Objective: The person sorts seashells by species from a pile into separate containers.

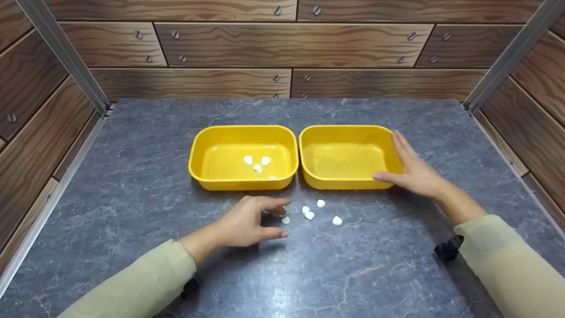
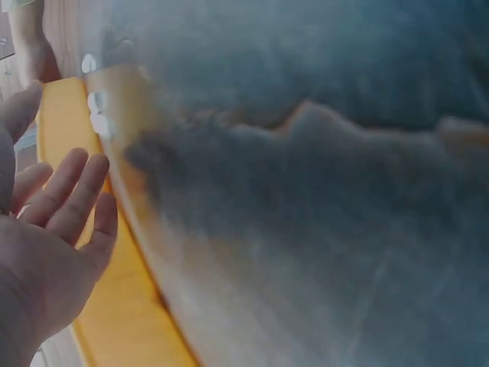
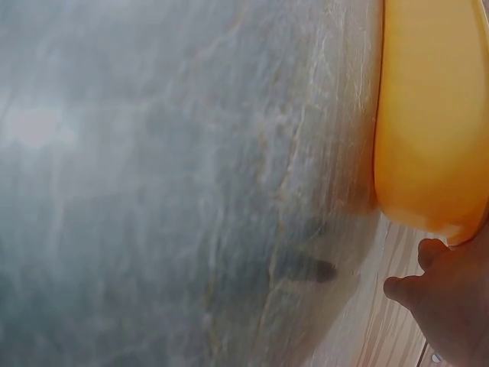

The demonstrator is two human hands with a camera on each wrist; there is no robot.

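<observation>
My left hand (image 1: 242, 223) hovers low in front of the left yellow bin (image 1: 242, 186), its thumb and fingers apart. A small white shell-like piece (image 1: 286, 219) lies by its fingertips; nothing shows in its grasp. More such white pieces (image 1: 337, 220) are scattered on the table to its right. In the left wrist view the fingers of this hand (image 2: 61, 237) are loosely bent. My right hand (image 1: 417, 174) rests at the right end of the right yellow bin (image 1: 353, 183), fingers straight along the side and thumb by the front rim. No pieces show inside that bin.
Several white pieces (image 1: 265, 160) lie inside the left bin. Both bins stand side by side on a grey marbled table (image 1: 145, 163). Wood-patterned panels (image 1: 291, 44) enclose the back and sides, with metal posts (image 1: 66, 53) at the corners.
</observation>
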